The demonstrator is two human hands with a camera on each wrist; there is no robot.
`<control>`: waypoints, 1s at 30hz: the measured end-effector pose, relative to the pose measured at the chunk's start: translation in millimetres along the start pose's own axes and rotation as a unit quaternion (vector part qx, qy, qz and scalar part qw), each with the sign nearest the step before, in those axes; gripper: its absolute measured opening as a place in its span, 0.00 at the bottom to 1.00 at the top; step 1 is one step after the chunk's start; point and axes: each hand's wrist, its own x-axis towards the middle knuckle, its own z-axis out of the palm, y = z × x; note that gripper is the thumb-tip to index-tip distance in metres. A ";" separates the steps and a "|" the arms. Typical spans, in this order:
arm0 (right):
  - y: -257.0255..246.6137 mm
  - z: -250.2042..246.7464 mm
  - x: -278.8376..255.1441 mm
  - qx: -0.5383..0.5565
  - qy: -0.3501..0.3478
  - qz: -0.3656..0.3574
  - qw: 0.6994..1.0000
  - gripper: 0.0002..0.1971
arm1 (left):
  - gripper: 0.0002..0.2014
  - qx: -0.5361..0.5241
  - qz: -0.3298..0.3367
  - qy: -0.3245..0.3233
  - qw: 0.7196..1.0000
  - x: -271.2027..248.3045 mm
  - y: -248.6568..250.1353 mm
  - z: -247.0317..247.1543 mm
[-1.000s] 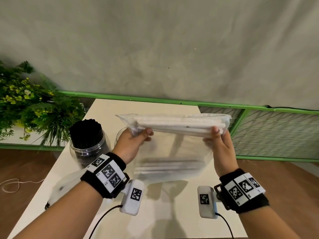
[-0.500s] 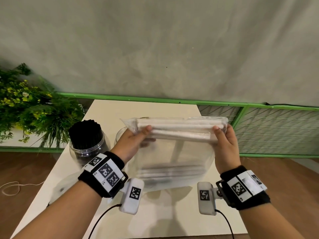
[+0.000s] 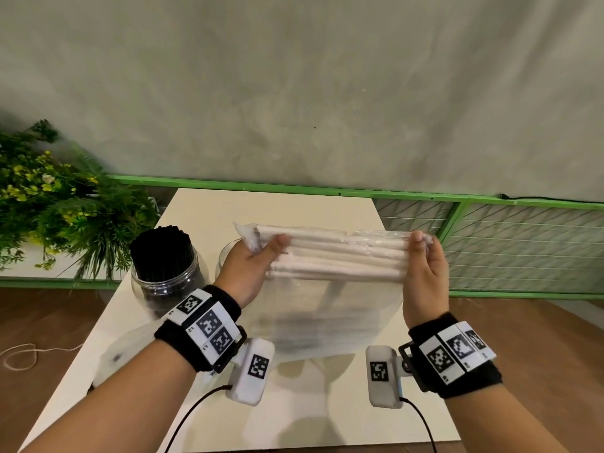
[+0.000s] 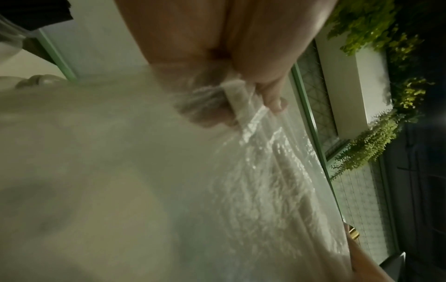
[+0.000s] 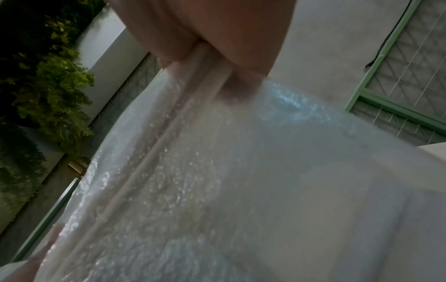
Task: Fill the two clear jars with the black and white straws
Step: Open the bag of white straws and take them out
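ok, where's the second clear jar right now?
Head view: the second clear jar stands on the table, just right of the jar of black straws, mostly hidden behind the left hand and the bag of white straws.

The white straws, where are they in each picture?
Head: white straws mid-frame, in a clear bag between both hands.
Left wrist: blurry, under the thumb, running to the lower right.
Right wrist: from top centre slanting to the lower left.
Shared landmark: green rail.

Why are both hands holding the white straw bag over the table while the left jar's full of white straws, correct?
Not quite: the left jar holds black straws, per the head view. Both hands, left and right, do hold the bag of white straws over the table.
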 end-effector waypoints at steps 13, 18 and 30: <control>2.2 -5.3 6.3 -0.059 0.024 -0.018 0.998 0.14 | 0.09 -0.073 0.011 -0.017 0.997 2.7 3.4 -0.6; 3.8 -7.6 10.2 -0.057 0.026 -0.019 0.998 0.15 | 0.17 -0.039 0.004 -0.037 0.999 4.4 -0.3 -6.7; 6.3 -7.2 10.2 0.006 0.035 0.002 0.999 0.14 | 0.09 0.018 0.036 -0.087 0.995 4.7 -4.0 -6.1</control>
